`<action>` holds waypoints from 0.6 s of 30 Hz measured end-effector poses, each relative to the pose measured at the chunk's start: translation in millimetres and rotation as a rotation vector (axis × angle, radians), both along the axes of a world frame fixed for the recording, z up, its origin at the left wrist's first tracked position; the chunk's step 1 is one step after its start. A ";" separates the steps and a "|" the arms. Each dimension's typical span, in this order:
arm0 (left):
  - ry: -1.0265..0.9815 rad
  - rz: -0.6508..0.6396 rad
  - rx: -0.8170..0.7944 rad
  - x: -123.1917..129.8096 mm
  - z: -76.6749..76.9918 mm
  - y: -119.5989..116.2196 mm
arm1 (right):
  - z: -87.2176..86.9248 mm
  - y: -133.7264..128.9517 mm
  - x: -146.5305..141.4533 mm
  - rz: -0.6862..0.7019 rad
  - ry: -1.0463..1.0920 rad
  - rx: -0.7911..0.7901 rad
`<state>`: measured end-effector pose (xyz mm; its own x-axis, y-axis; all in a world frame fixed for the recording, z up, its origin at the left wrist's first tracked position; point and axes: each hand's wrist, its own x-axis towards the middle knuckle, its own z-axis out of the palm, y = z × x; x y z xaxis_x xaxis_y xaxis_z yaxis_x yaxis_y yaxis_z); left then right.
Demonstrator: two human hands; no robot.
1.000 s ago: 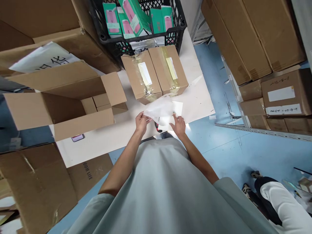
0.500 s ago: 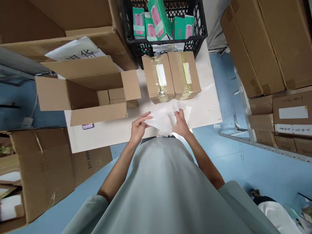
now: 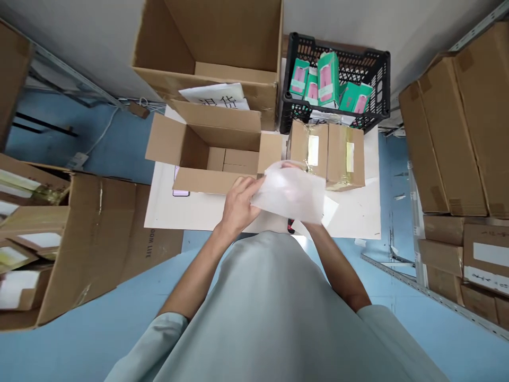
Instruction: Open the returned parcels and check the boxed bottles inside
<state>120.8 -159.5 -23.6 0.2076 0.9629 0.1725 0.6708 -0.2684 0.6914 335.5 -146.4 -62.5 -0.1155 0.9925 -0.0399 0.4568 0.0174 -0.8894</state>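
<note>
A translucent white plastic pouch or sheet [image 3: 294, 193] is raised above the table's front edge. My left hand [image 3: 239, 204] pinches its left edge between thumb and fingers. My right hand [image 3: 292, 166] is behind or inside the film. Its fingertips show at the top and its shape shows faintly through, so its grip is hidden. Under the film, a white sheet of paper [image 3: 330, 211] lies on the table. A small black-and-red object [image 3: 291, 226] shows at the table edge below the film.
An open carton [image 3: 218, 114] with smaller boxes inside stands left. Two taped boxes [image 3: 345, 154] stand right, before a black crate [image 3: 336, 119] of green-and-pink boxes. A phone [image 3: 181, 192] lies under the carton's flap. A larger carton [image 3: 207, 82] stands behind. Shelved cartons [image 3: 457, 143] line the right.
The pouch or sheet has been lifted and spread toward me, and my right hand has gone from gripping it to behind or inside it. My view has tilted up and shifted left.
</note>
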 end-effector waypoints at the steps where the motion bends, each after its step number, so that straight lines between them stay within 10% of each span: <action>1: 0.035 0.040 0.017 -8.9 0.7 5.4 | 7.1 7.0 -15.5 0.045 0.086 0.071; 5: 0.128 0.098 0.010 -47.4 4.0 34.6 | 12.1 36.7 -74.9 0.166 0.159 0.277; 11: -0.107 0.021 -0.012 -97.6 -3.6 78.6 | -31.6 89.5 -138.1 0.075 0.018 0.182; 18: 0.064 0.011 -0.122 -139.7 -65.8 122.1 | -61.2 145.4 -193.0 0.201 -0.258 0.009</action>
<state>-18.9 -37.5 -89.3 0.2041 0.9781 0.0410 0.7168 -0.1778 0.6742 142.5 -1.0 -123.7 -0.2962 0.9514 -0.0845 0.6536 0.1374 -0.7443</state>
